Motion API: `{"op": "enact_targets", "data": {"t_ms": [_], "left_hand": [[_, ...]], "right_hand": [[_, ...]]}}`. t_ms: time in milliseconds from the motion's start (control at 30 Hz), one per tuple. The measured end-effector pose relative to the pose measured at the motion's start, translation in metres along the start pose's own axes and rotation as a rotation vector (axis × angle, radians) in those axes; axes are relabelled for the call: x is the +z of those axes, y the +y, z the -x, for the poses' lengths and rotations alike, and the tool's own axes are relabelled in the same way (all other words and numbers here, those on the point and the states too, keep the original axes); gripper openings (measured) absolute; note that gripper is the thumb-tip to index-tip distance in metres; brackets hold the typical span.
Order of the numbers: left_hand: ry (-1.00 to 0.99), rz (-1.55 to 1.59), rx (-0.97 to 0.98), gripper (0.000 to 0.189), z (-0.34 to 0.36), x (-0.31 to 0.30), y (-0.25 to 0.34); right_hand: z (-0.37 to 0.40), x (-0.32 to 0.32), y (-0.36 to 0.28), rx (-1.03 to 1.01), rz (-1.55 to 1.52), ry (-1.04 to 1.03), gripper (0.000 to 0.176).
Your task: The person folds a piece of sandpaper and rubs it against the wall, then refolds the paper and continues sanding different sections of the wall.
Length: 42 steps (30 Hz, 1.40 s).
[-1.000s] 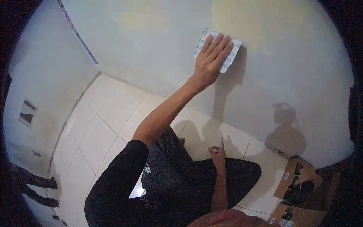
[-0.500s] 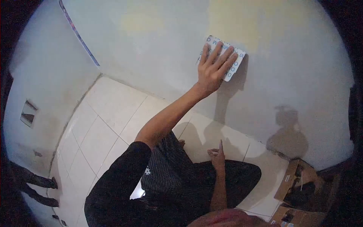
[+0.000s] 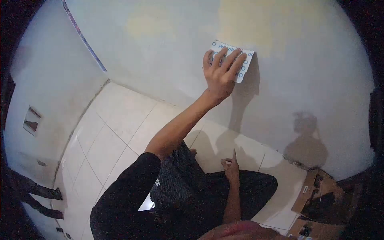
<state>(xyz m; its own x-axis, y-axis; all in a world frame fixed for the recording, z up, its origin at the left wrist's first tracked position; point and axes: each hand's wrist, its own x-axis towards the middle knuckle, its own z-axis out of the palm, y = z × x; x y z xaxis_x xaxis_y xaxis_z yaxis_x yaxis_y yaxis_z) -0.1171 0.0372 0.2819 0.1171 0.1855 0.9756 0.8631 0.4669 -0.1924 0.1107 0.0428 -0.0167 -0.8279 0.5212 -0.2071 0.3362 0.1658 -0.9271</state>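
My left hand (image 3: 220, 72) is pressed over a white sheet (image 3: 242, 75) with blue lettering, its fingers bent across the sheet's face. The sheet lies against the pale wall (image 3: 180, 60), just below a yellowish patch (image 3: 244, 24), and casts a shadow to its right. Lower down, above the dark-clothed leg, my right hand (image 3: 231, 166) holds nothing that I can see; one finger points up and the others curl toward the thumb.
Pale floor tiles (image 3: 116, 132) run along the wall's foot. Cardboard boxes (image 3: 310, 192) stand at the lower right. Another person's dark-clothed legs (image 3: 42, 192) show at the lower left. A small opening (image 3: 32, 121) sits in the left wall.
My left hand and the sheet have shifted slightly to the left on the wall, and the fingers are more bent. My right hand looks almost unmoved.
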Motion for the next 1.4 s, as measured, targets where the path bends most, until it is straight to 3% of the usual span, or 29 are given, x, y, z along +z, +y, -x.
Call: {"op": "enact_targets", "data": {"t_ms": [200,300,333,400,467,567,667,833,1067,1100,1400], "left_hand": [[-0.129,0.084,-0.109,0.034,-0.031,-0.034,-0.009],[-0.397,0.173,-0.363,0.042,-0.046,-0.048,-0.014],[-0.401,0.169,-0.363,0.042,-0.044,-0.047,-0.015],[-0.128,0.062,-0.133,0.04,-0.035,-0.038,-0.018],[-0.138,0.021,-0.102,0.045,-0.025,-0.035,-0.009],[-0.224,-0.105,-0.076,0.055,-0.01,-0.025,0.005],[-0.201,-0.173,-0.008,0.056,-0.002,-0.015,0.013],[-0.379,0.024,-0.06,0.06,0.008,-0.006,0.024],[-0.255,-0.053,-0.179,0.066,-0.001,0.002,-0.002],[-0.267,-0.019,-0.206,0.077,-0.001,0.002,-0.002],[-0.309,-0.004,-0.144,0.078,0.007,0.009,-0.005]], "right_hand": [[0.003,0.003,-0.002,-0.044,0.0,0.018,0.089],[0.003,0.002,-0.005,0.006,0.003,-0.025,0.087],[0.002,0.003,-0.004,-0.009,0.01,-0.022,0.086],[0.001,0.005,0.001,-0.024,0.013,-0.021,0.086],[0.001,0.007,0.007,-0.122,0.113,0.038,0.085],[-0.001,0.006,0.003,-0.004,0.075,-0.015,0.089],[0.0,0.007,0.005,-0.074,0.049,-0.002,0.084],[0.002,0.006,0.004,-0.041,0.047,-0.014,0.082],[0.0,0.003,0.003,-0.069,0.066,-0.017,0.077],[0.0,0.002,0.001,-0.074,0.062,-0.023,0.077],[0.001,0.001,-0.005,-0.039,0.07,-0.042,0.076]]}}
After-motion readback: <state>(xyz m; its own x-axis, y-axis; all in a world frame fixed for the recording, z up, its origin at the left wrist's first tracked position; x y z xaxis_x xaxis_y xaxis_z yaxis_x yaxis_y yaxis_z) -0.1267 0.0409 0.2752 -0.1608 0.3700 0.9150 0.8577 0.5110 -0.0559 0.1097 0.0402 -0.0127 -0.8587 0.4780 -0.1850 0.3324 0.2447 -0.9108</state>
